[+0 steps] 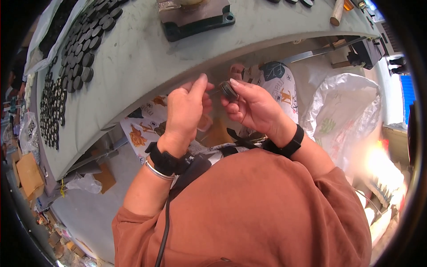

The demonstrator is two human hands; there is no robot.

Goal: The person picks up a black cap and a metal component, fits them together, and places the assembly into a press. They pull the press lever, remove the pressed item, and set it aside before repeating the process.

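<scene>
My right hand [255,104] pinches a small dark round disc [229,91] between thumb and fingers, tilted up on its edge, in front of the table's near edge. A short way to its left is my left hand [189,104], its fingers curled in and the thumb laid along them. Whatever the left fingers hold, if anything, is hidden. Both hands are over my lap, where patterned cloth [280,82] shows. On the grey table [133,53], many black discs [89,44] lie in a crowd at the far left, with ring-marked round pieces [52,111] nearer to me.
A dark green metal base [195,26] stands at the table's far middle. A wooden handle [336,13] lies at the far right. An open white plastic bag [349,115] is to my right. Cardboard [30,175] and loose clutter lie at the left.
</scene>
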